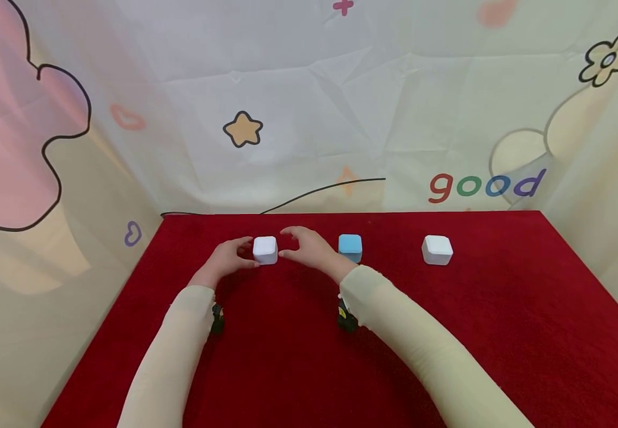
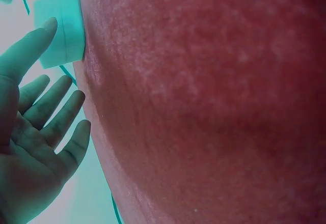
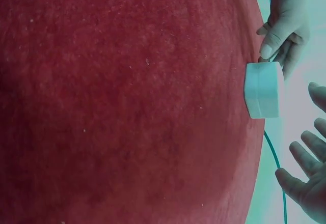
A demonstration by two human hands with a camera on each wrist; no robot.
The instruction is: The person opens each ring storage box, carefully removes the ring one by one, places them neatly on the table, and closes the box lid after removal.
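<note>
A white block with rounded edges (image 1: 265, 250) sits on the red cloth between the two hands. My left hand (image 1: 229, 258) is at its left side, fingers parted and fingertips right at the block. In the left wrist view the thumb of that hand (image 2: 35, 142) overlaps the block (image 2: 71, 30), while the other fingers are spread below it. Off the block's right side, a gap away, my right hand (image 1: 311, 248) has its thumb and fingers apart. The right wrist view shows the block (image 3: 261, 91) between both hands, with nothing in the right palm (image 3: 310, 188).
Just right of my right wrist stands a light blue block (image 1: 350, 244), partly behind the forearm. Another white block (image 1: 437, 251) is farther right. A printed curtain (image 1: 309, 119) hangs behind the red table (image 1: 277, 356). Dark wrist devices (image 1: 346, 316) show under the sleeves.
</note>
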